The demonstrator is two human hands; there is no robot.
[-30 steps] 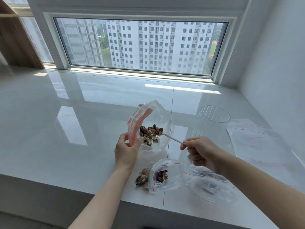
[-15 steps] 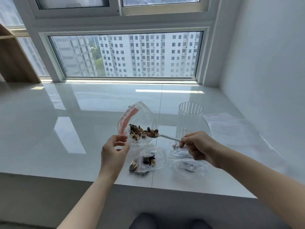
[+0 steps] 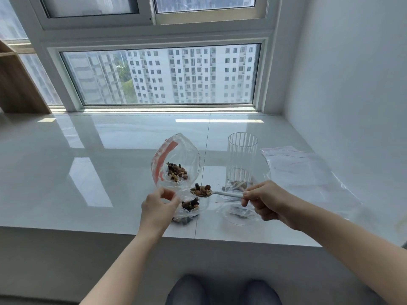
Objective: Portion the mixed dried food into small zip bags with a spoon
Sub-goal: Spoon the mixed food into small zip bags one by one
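**Dried mix on the spoon, just outside the big bag**

Dried food mix (image 3: 200,190) sits heaped in the bowl of a white spoon (image 3: 217,193), held level above the white stone sill (image 3: 99,172), just beside the lower rim of the large zip bag (image 3: 176,160). That bag stands propped open, its mouth wide and facing the viewer, its orange-red zip strip curving up the left edge, with more of the mix lying inside at the bottom.

Holding the spoon is the right hand (image 3: 263,200), fingers curled round the handle's end. The left hand (image 3: 157,204) pinches the near edge of clear plastic below the large bag, thumb and fingers closed on it; whether that edge belongs to the large bag or the small one I cannot tell.

Directly under the spoon lies a small zip bag (image 3: 190,209) already carrying some mix. Another small bag (image 3: 239,213) lies below the right hand, its contents blurred.

Behind the right hand stands a ribbed clear glass (image 3: 241,159), upright. To its right, flat empty bags (image 3: 308,172) are spread on the sill near the wall.
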